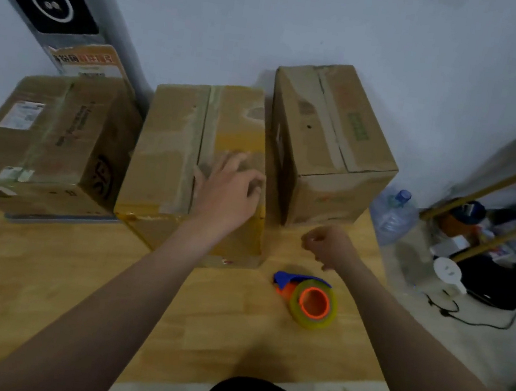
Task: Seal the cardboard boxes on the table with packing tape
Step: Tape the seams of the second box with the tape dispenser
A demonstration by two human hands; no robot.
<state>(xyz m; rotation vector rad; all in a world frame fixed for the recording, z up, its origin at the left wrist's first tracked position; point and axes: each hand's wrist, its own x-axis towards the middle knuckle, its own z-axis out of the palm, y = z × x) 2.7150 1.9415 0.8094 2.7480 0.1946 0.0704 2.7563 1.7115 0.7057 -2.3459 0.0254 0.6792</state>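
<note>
Three cardboard boxes stand in a row on the wooden table: a left box, a middle box and a taller right box. My left hand rests on top of the middle box beside its centre seam, fingers spread. Over the table in front of the right box, my right hand hovers with loosely curled fingers and holds nothing. A roll of yellowish packing tape on an orange and blue dispenser lies on the table just below my right hand.
A grey tower appliance stands behind the left box against the white wall. Off the table's right edge, on the floor, are a water jug, a shelf with clutter, a white power strip and black cables.
</note>
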